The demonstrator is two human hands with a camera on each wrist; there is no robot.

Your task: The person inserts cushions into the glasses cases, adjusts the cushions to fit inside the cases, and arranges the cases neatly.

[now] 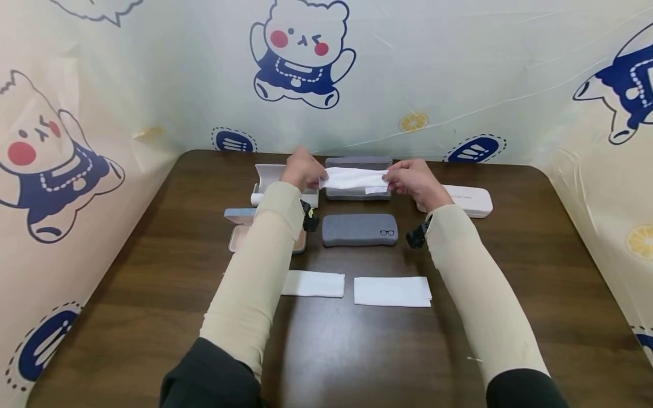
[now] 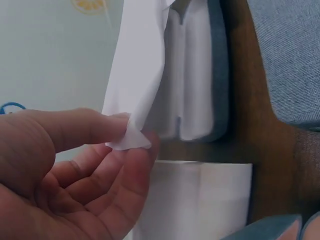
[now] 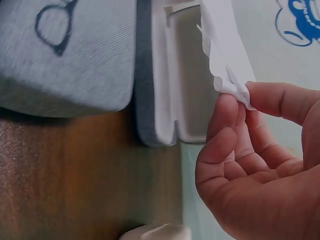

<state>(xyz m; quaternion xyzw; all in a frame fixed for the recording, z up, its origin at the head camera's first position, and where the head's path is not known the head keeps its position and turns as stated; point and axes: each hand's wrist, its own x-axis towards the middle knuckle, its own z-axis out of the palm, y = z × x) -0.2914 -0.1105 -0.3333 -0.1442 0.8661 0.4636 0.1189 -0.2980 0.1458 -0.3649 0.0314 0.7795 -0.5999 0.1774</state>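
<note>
A folded white cloth point(image 1: 354, 178) is stretched level between my two hands over an open grey glasses case point(image 1: 359, 163). My left hand point(image 1: 304, 170) pinches its left end between thumb and fingers. At the other end, my right hand point(image 1: 414, 180) pinches a bunched corner. In the left wrist view the cloth point(image 2: 137, 60) partly covers the case's pale lining point(image 2: 197, 75). The right wrist view shows the case's inside point(image 3: 190, 75) beside the cloth point(image 3: 225, 45). Nearer to me lies a closed grey glasses case point(image 1: 357, 229) with a glasses print.
Two folded white cloths, one left point(image 1: 316, 284) and one right point(image 1: 392, 291), lie at the front. An open white case point(image 1: 269, 175) and an open blue-lidded case point(image 1: 240, 215) stand left, partly behind my left arm. A closed white case point(image 1: 469, 201) sits right.
</note>
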